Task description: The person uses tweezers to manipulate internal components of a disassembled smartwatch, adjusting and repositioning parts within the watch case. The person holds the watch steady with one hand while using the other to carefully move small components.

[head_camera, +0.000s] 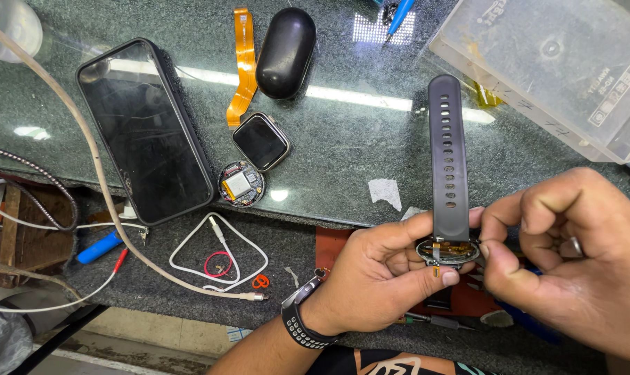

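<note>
Left hand (381,267) closed around a round watch body (448,251) with its back open, thumb and fingers pinching the rim, held above the near edge of the dark glass-topped bench (342,149); its black perforated strap (447,156) stands straight up away from the hands. Right hand (572,260) curled shut, fingertips (492,232) pinching the right rim of the same body. Well to the left on the bench: a black phone (144,128), a small square watch (260,142), a round circuit module (241,184), an orange flex ribbon (244,66), a black oval case (285,52)
</note>
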